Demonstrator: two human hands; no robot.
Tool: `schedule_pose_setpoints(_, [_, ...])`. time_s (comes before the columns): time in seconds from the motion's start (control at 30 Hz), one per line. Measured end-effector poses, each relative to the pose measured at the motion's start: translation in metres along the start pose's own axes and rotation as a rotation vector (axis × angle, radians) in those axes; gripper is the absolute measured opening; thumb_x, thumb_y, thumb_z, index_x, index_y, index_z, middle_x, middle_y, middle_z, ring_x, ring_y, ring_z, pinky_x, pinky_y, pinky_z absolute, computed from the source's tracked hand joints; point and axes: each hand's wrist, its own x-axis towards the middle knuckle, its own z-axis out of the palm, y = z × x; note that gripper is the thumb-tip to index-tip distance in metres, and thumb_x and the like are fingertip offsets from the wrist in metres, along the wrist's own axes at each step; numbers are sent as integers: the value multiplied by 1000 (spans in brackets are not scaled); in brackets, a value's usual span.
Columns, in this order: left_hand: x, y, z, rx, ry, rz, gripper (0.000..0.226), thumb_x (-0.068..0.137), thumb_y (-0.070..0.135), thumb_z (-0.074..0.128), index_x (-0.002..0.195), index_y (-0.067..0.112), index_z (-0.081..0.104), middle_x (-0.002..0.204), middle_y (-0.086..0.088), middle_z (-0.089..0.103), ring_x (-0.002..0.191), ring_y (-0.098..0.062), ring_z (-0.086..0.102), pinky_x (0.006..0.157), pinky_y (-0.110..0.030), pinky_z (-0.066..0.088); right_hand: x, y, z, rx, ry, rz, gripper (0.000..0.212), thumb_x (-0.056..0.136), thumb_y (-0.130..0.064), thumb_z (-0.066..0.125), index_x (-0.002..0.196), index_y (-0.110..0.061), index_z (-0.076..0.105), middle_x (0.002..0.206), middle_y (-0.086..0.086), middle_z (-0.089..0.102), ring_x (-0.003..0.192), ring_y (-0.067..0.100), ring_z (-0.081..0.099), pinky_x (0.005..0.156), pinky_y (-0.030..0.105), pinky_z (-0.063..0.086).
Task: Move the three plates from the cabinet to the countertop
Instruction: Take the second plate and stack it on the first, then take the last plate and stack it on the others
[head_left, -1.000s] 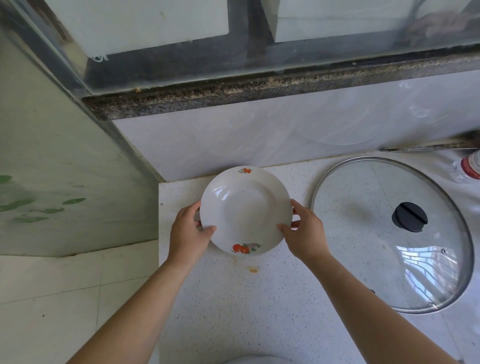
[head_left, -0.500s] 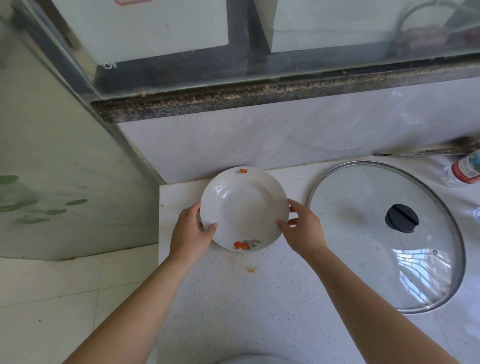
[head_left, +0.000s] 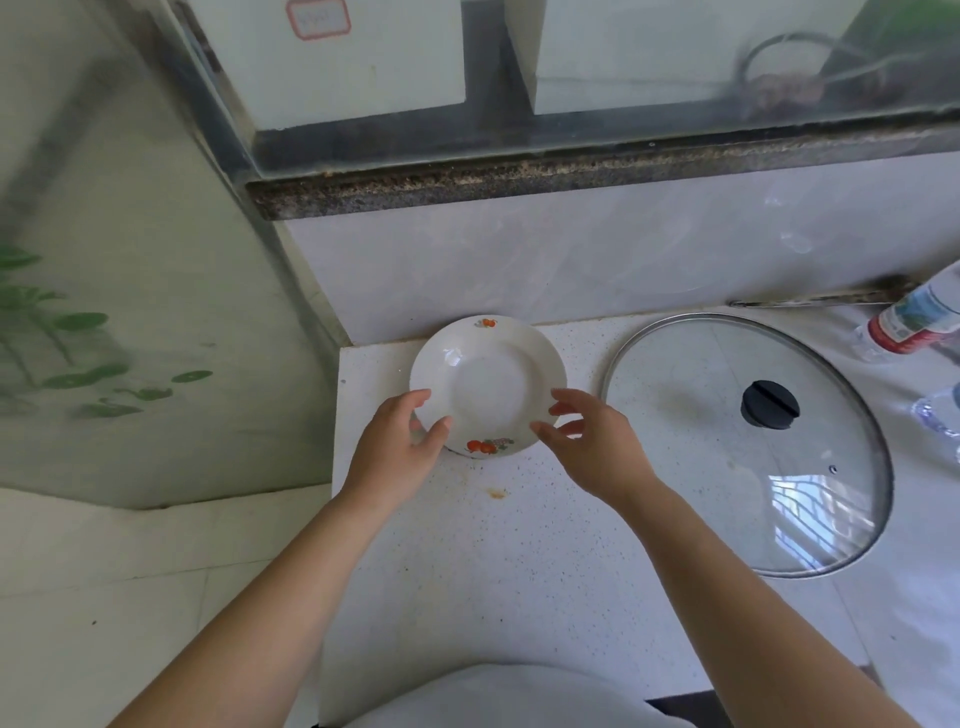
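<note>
Plate: one white plate (head_left: 488, 384) with small orange fruit prints on its rim sits flat on the counter (head_left: 467, 571). It lies between your two grips and a little ahead of them. Its far rim is close to the pale wall (head_left: 571, 260) behind the counter.

Left grip (head_left: 397, 447): it sits at the plate's near-left rim. The fingers are loosely curved and spread, not clamped. The thumb and forefinger overlap the rim as seen from above. You cannot tell from this view whether they touch the plate or hover just over it.

Right grip (head_left: 592, 447): it sits at the plate's near-right rim. The fingers are spread wide and relaxed, and it holds nothing. The fingertips (head_left: 558, 402) reach the edge of the plate; contact is unclear.

Surroundings: a small orange stain (head_left: 496, 492) marks the counter between your two wrists, on the near side of the plate. A large glass lid (head_left: 701, 415) with a black knob (head_left: 770, 404) lies flat just to the right of your right grip, apart from the plate. A clear bottle (head_left: 914, 322) with a red label lies further right, beyond the lid and well away from both grips.
</note>
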Motion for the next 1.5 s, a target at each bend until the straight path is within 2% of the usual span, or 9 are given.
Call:
schedule_pose_setpoints(0.23, [-50,-19,-18,-90,43,-34,38,92,39,48,128,24,50,131,10,49,112,-7,51,87,-23,40,-25,-31,24,-13,-130,-73,47,83,-41,64,124,-20,54,107,-10,61,96,10,60,77,19,45])
schedule_pose_setpoints(0.37, [-74,-47,-43,-92,128,-89,39,93,38,48,129,23,51,130,9,52,110,-6,51,84,-18,34,-40,-57,48,-76,-220,-149,45,83,-39,65,123,-20,55,113,-8,62,98,9,59,85,22,46])
schedule_pose_setpoints(0.63, [-128,-98,-102,-140,192,-115,35,94,36,47,126,23,54,127,9,56,111,-5,52,85,-17,36,-81,-122,110,-170,-328,-277,44,83,-43,62,123,-27,53,119,-13,56,96,4,55,83,18,40])
schedule_pose_setpoints(0.8, [-178,-161,-165,-159,314,-205,33,92,34,50,121,20,58,123,3,60,110,-10,55,95,-24,40,-115,-178,180,-204,-425,-394,44,85,-39,62,126,-26,54,125,-10,53,97,5,55,81,16,38])
schedule_pose_setpoints(0.93, [-223,-218,-219,-168,430,-299,31,93,33,49,121,22,57,120,7,58,109,-9,55,90,-21,38,-146,-232,248,-256,-521,-500,49,85,-41,60,130,-24,51,129,-6,50,98,7,56,81,15,38])
schedule_pose_setpoints(1.03, [-258,-258,-257,-140,497,-339,32,93,35,48,121,24,56,120,9,57,107,-8,55,87,-20,37,-172,-265,300,-257,-590,-581,45,85,-37,63,125,-20,55,123,-5,55,95,9,58,77,12,38])
schedule_pose_setpoints(1.2, [-332,-318,-310,-94,622,-462,36,94,39,45,125,25,54,124,11,55,108,-7,53,86,-20,37,-224,-313,386,-206,-802,-619,38,83,-38,65,118,-25,58,112,-11,61,93,7,61,84,22,48])
schedule_pose_setpoints(1.27, [-366,-338,-323,-88,681,-532,36,94,40,44,125,26,53,124,12,55,107,-5,53,85,-20,36,-250,-330,416,-220,-883,-669,38,83,-40,64,118,-28,57,111,-14,60,93,4,60,79,19,47])
schedule_pose_setpoints(1.5, [-471,-392,-335,-173,904,-784,34,93,37,49,124,25,54,121,10,57,103,-7,55,83,-19,36,-321,-376,499,-350,-1128,-897,42,84,-43,61,124,-30,53,117,-16,56,100,2,56,84,17,42])
